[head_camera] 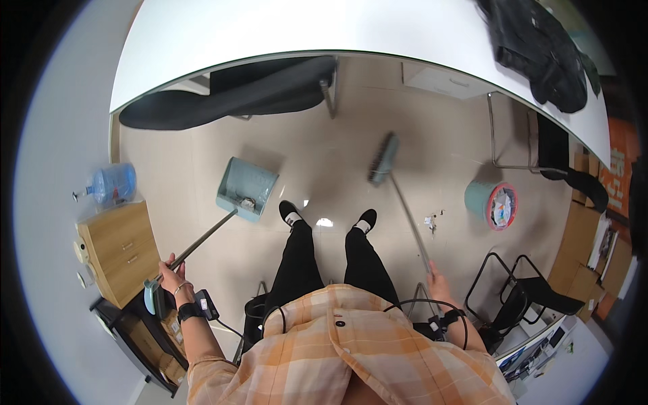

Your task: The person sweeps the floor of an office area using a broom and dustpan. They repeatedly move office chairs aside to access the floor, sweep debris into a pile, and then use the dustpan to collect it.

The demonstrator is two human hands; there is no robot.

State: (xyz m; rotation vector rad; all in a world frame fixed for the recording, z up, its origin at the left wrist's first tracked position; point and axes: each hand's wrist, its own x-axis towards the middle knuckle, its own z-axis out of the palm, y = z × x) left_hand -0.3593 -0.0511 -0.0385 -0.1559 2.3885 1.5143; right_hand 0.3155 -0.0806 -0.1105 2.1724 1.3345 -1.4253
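My left hand (pixel 173 274) grips the metal handle of a grey-green dustpan (pixel 248 185), whose scoop is out on the tiled floor to the left of my feet. A small heap of litter (pixel 248 203) lies inside the scoop, by its toothed rear edge. Around the broom's long handle my right hand (pixel 438 283) is closed. The broom head (pixel 383 159), blurred, is tilted ahead of my right foot, bristles facing left. Scraps of litter (pixel 430 221) are scattered on the floor to the right of the broom handle.
A waste bin (pixel 478 200) with a red rim, full of rubbish, is at right. Black chairs (pixel 529 293) stand beyond it. A white table (pixel 324 25) spans the front, with a dark chair (pixel 263 91) below. A wooden cabinet (pixel 119 253) and water bottle (pixel 114 183) are at left.
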